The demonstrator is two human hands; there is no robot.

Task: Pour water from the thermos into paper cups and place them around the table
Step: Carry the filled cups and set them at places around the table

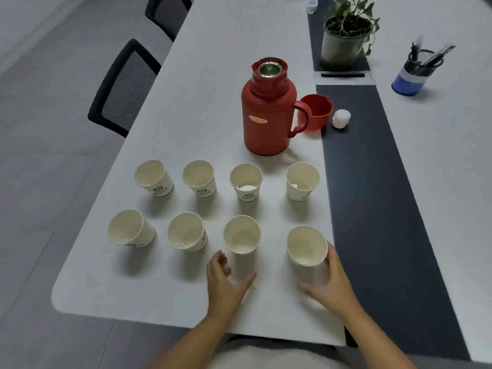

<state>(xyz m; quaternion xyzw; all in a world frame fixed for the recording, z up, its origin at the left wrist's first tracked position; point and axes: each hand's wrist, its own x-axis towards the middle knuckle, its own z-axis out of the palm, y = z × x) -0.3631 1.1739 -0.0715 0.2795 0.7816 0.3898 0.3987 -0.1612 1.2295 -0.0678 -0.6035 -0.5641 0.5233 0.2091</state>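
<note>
8 paper cups (198, 179) upright on the white bench (221, 35), in 2 rows of 4, each apart from its neighbours. Far row of 4 just nearer than the red thermos (267, 113); near row of 4 closer to the bench's front edge. Something white showing low inside the 3rd and 4th cups of the far row; water level not clear in any cup.

Thermos upright beyond the far row, mouth uncovered, metal rim visible, handle to the right. Red lid cup (318, 109) just beside the handle, mouth tipped towards the camera, on the edge of the dark centre strip (372, 182). White stopper (340, 118) just right of the lid cup, on the strip.

Right hand (328, 280) around the near-right cup (306, 245): fingers (332, 257) curled along its right side, thumb spread below its left; contact blurred. Left hand (226, 280) just below the 3rd near cup (241, 234), fingers apart and relaxed, holding nothing, not touching the cup.

Potted plant (344, 38) further back on the strip, pen holder (415, 73) to the far right, 2 black chairs (125, 86) along the bench's left side.
</note>
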